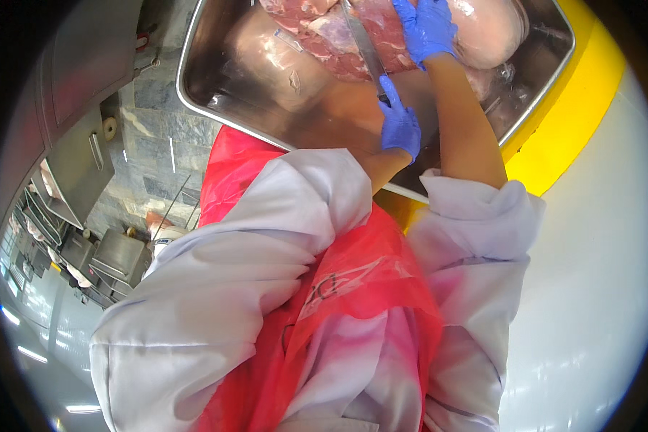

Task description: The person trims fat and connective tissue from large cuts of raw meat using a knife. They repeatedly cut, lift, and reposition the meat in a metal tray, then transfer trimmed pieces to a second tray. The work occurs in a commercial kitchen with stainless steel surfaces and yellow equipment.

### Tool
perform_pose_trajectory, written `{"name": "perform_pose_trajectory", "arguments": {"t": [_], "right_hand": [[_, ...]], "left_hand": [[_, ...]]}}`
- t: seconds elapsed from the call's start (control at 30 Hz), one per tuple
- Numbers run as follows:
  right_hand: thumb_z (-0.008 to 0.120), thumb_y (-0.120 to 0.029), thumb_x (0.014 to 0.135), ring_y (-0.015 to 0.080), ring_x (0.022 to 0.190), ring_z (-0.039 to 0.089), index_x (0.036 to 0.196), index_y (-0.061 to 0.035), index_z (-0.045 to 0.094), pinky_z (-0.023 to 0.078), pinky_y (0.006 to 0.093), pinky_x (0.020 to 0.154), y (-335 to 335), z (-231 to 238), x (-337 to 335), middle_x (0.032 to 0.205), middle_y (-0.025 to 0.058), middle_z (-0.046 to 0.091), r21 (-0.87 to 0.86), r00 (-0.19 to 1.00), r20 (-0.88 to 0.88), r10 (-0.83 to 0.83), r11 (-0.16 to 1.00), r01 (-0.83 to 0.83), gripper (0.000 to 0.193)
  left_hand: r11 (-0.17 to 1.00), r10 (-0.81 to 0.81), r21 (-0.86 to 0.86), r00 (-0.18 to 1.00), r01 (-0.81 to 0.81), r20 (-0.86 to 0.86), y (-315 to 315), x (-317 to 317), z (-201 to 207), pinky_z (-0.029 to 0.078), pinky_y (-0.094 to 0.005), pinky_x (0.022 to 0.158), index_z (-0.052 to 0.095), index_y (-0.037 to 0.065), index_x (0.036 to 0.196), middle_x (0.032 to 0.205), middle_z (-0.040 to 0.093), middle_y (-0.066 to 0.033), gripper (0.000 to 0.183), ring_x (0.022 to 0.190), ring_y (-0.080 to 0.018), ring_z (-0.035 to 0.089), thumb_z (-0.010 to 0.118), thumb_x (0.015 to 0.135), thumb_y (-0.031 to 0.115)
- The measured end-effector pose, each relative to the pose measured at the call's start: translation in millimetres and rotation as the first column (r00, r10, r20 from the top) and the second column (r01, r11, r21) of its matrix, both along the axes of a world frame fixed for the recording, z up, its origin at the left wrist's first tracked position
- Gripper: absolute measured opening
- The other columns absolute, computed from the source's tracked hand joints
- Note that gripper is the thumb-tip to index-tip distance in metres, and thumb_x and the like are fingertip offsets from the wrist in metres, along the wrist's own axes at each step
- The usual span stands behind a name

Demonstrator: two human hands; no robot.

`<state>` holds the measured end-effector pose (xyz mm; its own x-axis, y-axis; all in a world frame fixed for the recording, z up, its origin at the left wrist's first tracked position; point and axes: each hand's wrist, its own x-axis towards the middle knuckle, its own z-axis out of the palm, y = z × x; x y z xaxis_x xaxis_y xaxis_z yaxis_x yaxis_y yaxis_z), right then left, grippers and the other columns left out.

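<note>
My left hand (399,128), in a blue glove, is closed around the handle of a knife (368,52). Its long blade points away from me and lies against a large piece of raw meat (331,43). Beyond it and to the right, my right hand (428,30), also gloved in blue, rests on the meat with its fingers stretched out; the fingertips are partly cut off by the upper edge. The meat lies in a deep metal tray (338,119). A pale, smooth, rounded piece (488,32) sits just right of my right hand.
The tray's rim runs close in front of my body. A yellow surface (576,108) borders the tray on the right, above a pale floor (590,252). To the left are grey floor tiles (151,129), metal cabinets (72,165) and a steel container (120,255).
</note>
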<state>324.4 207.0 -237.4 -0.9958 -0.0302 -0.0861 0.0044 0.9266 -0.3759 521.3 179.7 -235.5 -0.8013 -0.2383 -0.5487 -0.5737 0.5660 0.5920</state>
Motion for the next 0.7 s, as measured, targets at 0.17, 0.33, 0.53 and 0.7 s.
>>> {"name": "perform_pose_trajectory", "arguments": {"t": [0.17,0.33,0.53,0.7], "right_hand": [[0.048,-0.045,0.098,0.0419,0.143,0.031,0.155,-0.0079,0.027,0.025,0.0507,0.118,5,-18,-5,0.154,0.0266,0.032,0.014,0.998,-0.023,0.057,0.998,-0.057,0.071],[0.045,-0.043,0.1,0.0435,0.143,0.029,0.155,-0.0058,0.027,0.025,0.048,0.119,-11,33,-6,0.158,0.0245,0.028,-0.138,0.979,0.18,-0.092,0.983,0.118,0.068],[0.045,-0.041,0.102,0.0451,0.141,0.031,0.155,-0.0051,0.025,0.024,0.0481,0.119,21,-33,-8,0.157,0.0274,0.027,0.232,0.969,-0.069,0.238,0.948,-0.216,0.068],[0.046,-0.036,0.102,0.0441,0.143,0.029,0.155,-0.0026,0.024,0.023,0.0467,0.12,11,-28,-2,0.157,0.0275,0.026,-0.11,0.991,-0.089,0.098,0.988,-0.107,0.067]], "left_hand": [[0.919,-0.057,0.395,0.993,0.012,0.102,-65,9,34,0.03,-0.0435,0.115,-0.017,0.01,0.157,0.158,0.013,-0.034,0.095,0.142,-0.0457,0.031,0.053,0.093,0.002],[0.854,-0.286,0.415,0.949,0.314,-0.129,-195,-6,119,0.027,-0.0357,0.117,0.003,0.008,0.16,0.161,0.023,-0.0224,0.081,0.147,-0.0328,0.03,0.049,0.094,-0.005],[0.872,-0.135,0.441,0.971,0.212,-0.198,-223,-26,130,0.037,-0.0318,0.109,0.032,0.009,0.156,0.145,0.051,-0.0172,0.057,0.131,-0.016,0.047,0.051,0.102,0.004],[0.953,-0.081,0.273,0.977,0.134,-0.197,-166,9,39,0.045,-0.0446,0.1,0.021,0.018,0.159,0.135,0.053,-0.0282,0.064,0.121,-0.0414,0.054,0.049,0.102,0.013]]}}
